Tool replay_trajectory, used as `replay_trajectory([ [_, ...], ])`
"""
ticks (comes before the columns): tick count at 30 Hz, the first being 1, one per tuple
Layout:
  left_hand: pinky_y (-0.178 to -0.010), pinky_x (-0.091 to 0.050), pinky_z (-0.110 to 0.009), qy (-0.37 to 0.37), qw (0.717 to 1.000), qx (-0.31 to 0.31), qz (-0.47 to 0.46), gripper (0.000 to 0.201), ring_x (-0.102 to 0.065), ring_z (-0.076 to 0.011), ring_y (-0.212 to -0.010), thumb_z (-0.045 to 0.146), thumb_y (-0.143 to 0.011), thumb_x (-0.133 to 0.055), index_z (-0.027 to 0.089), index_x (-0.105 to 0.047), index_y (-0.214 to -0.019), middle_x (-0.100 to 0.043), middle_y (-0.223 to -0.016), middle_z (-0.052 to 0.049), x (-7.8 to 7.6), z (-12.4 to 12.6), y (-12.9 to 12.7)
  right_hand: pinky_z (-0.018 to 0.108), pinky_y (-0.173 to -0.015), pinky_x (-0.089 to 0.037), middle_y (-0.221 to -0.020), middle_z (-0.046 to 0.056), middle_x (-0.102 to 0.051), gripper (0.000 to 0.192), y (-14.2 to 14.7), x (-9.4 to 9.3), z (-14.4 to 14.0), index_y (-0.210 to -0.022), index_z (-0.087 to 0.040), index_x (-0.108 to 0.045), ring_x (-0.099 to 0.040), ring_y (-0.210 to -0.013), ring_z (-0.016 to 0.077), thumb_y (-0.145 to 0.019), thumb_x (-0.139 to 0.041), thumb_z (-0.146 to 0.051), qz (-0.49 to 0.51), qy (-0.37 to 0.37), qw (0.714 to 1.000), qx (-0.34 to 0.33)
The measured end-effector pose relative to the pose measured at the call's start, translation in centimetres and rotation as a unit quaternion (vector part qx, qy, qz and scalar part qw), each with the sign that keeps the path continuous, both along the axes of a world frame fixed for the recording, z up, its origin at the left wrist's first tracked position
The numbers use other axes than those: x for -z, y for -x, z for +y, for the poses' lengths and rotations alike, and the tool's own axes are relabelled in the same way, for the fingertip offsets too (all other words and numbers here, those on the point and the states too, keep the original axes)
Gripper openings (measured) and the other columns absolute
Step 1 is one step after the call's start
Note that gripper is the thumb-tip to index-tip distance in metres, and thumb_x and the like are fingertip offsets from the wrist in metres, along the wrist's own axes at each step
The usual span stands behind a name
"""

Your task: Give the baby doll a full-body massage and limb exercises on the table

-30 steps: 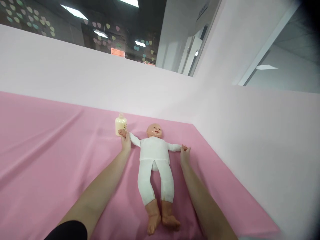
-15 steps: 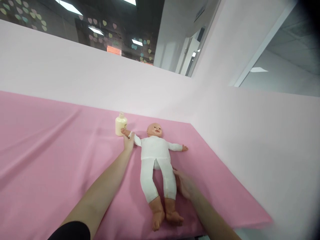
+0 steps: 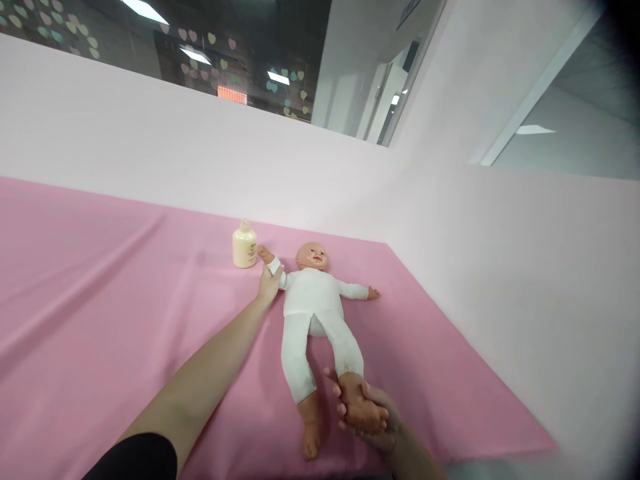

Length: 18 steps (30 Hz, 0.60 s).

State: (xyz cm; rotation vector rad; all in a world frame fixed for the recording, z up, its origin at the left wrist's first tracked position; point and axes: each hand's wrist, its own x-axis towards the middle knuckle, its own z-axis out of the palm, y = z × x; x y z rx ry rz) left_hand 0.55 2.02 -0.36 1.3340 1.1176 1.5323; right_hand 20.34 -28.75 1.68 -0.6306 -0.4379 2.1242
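Right hand: the right hand (image 3: 367,417) is nearest to me, low in the view, its fingers (image 3: 345,408) wrapped around one bare plastic foot of the doll.
Doll's feet: that foot (image 3: 361,407) sits inside the grip; the other foot (image 3: 313,427) lies free just beside it, toes pointing toward the near edge of the pink cloth.
Doll: the plastic baby doll in a white one-piece suit (image 3: 313,313) lies on its back along the middle of the pink cloth, legs toward the person, head away, arms spread out to either side.
Left arm: a bare forearm with a black sleeve at the elbow (image 3: 143,460) stretches diagonally across the cloth up to the doll's shoulder.
Left hand: the left hand (image 3: 269,285) rests on the doll's upper arm near the cuff, fingers closed lightly around it; the doll's small hand sticks up just beyond.
Doll's far arm: it lies flat on the cloth, untouched, its small hand (image 3: 373,292) open.
Surface: the smooth pink cloth (image 3: 100,307) covers the whole surface, with long shallow folds on the left part.
Bottle: a small cream-coloured plastic bottle with a pale cap (image 3: 245,245) stands upright just beside the doll's raised hand, close to the back wall.
Walls: pale pink panels (image 3: 500,267) rise behind and to the right, meeting in a corner beyond the doll's head.
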Motion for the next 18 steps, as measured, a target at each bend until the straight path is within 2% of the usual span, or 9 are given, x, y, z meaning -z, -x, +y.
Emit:
replay_trajectory([
  [3,-0.089,-0.048,-0.037,0.006,1.0,-0.006,0.006,0.036,-0.062,-0.0206,-0.098,0.043,-0.082,-0.05,0.019,-0.046,-0.108,-0.063,-0.105,-0.01,-0.4,-0.8,-0.4,0.023,-0.067,-0.054,-0.092,0.002,-0.064,0.049,-0.3,-1.6,2.2,-0.106,-0.02,-0.059,-0.063,-0.078,0.012,-0.065,-0.075,-0.042,-0.009,-0.028,0.999,-0.028],
  [6,-0.096,-0.044,-0.037,-0.037,0.999,0.018,0.027,0.039,-0.058,-0.0207,-0.109,0.038,-0.085,-0.048,0.021,-0.043,-0.121,-0.06,-0.118,-0.01,-0.8,-1.5,-0.9,0.017,-0.056,-0.052,-0.09,0.0,-0.061,0.052,-1.2,-3.5,5.7,-0.113,-0.02,-0.055,-0.062,-0.077,0.0105,-0.069,-0.072,-0.042,-0.019,-0.052,0.998,-0.012],
  [9,-0.099,-0.042,-0.04,-0.096,0.989,0.063,0.094,0.039,-0.056,-0.0223,-0.112,0.032,-0.084,-0.05,0.019,-0.047,-0.121,-0.059,-0.119,-0.011,-0.7,-1.7,-1.2,0.012,-0.046,-0.046,-0.087,-0.002,-0.058,0.056,-1.9,-4.5,9.7,-0.115,-0.016,-0.053,-0.061,-0.071,0.0084,-0.071,-0.07,-0.046,-0.018,-0.086,0.996,-0.026],
  [13,-0.103,-0.037,-0.044,-0.2,0.944,0.138,0.221,0.037,-0.052,-0.0235,-0.114,0.021,-0.08,-0.05,0.021,-0.057,-0.116,-0.061,-0.117,-0.008,-0.2,-1.3,-1.3,0.009,-0.039,-0.038,-0.08,-0.002,-0.056,0.049,-2.4,-3.3,14.2,-0.112,-0.012,-0.054,-0.057,-0.064,0.0065,-0.077,-0.062,-0.045,-0.005,-0.089,0.996,-0.015],
  [18,-0.099,-0.039,-0.043,-0.234,0.917,0.14,0.29,0.046,-0.051,-0.0224,-0.109,0.006,-0.075,-0.043,0.022,-0.061,-0.114,-0.059,-0.114,-0.008,0.3,-1.0,-1.1,0.01,-0.034,-0.027,-0.071,-0.002,-0.051,0.046,-2.9,0.1,16.7,-0.107,-0.012,-0.054,-0.048,-0.056,0.0063,-0.08,-0.056,-0.049,0.012,-0.088,0.996,-0.008],
])
